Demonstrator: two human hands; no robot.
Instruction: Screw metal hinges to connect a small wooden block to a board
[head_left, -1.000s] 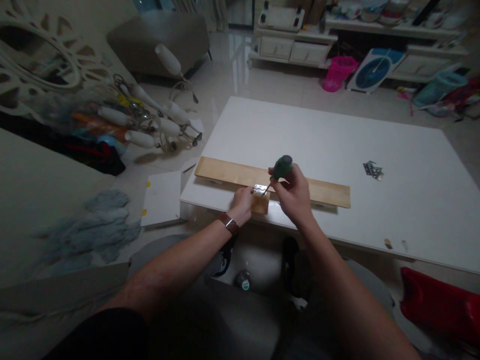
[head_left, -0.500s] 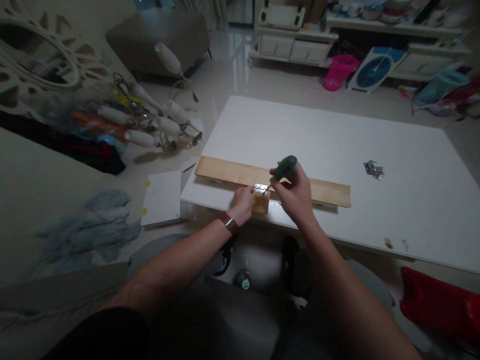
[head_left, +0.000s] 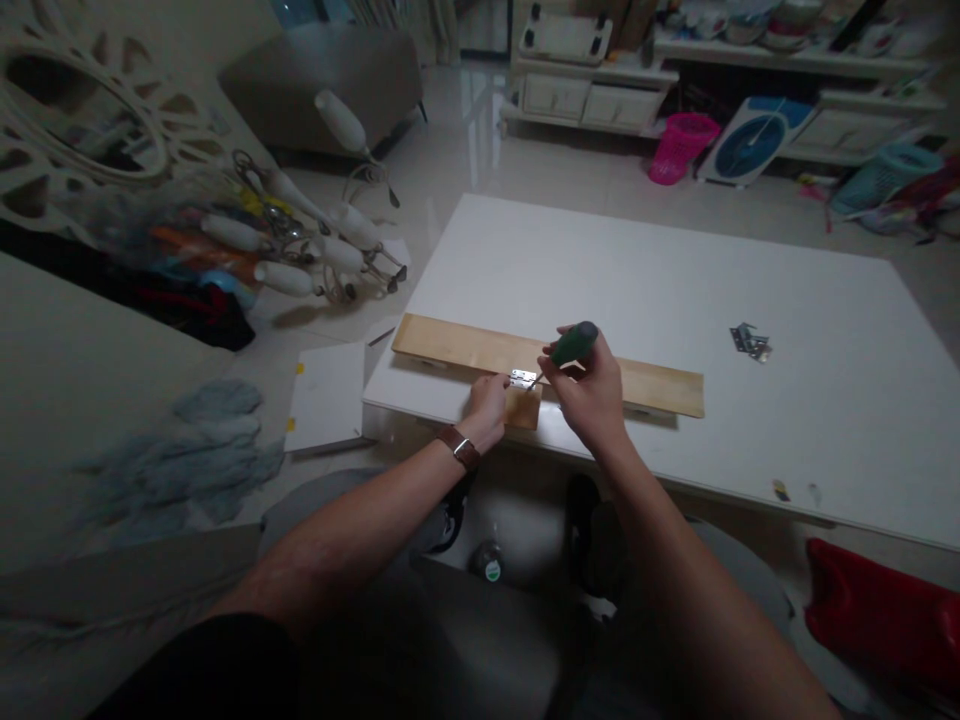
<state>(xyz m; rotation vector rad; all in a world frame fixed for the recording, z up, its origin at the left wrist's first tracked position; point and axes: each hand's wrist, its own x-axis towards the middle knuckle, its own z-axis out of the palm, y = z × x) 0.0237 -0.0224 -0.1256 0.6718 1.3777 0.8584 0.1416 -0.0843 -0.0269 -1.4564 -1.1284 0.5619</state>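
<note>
My right hand (head_left: 589, 385) is closed round the green handle of a screwdriver (head_left: 576, 343), which leans with its shaft pointing down and left. The screwdriver's tip is at the lower edge of a silver metal hinge (head_left: 523, 377). That hinge lies where a long wooden board (head_left: 457, 340) meets a small wooden block (head_left: 523, 412). My left hand (head_left: 489, 402) grips the block's left side, its fingertips touching the hinge's left end; the thumb's exact hold is hidden. Board and block rest near the front edge of a white tabletop (head_left: 600, 260).
Several loose metal hinges (head_left: 750, 342) lie farther right on the tabletop, and a small packet (head_left: 781, 490) sits near its front edge. A red plastic object (head_left: 885, 610) stands at lower right. Left of the table are a lamp with white shades (head_left: 289, 278) and a white panel (head_left: 326, 395).
The screwdriver handle has tipped slightly right and down in my right hand. My left hand stays on the block. The whole view has shifted slightly.
</note>
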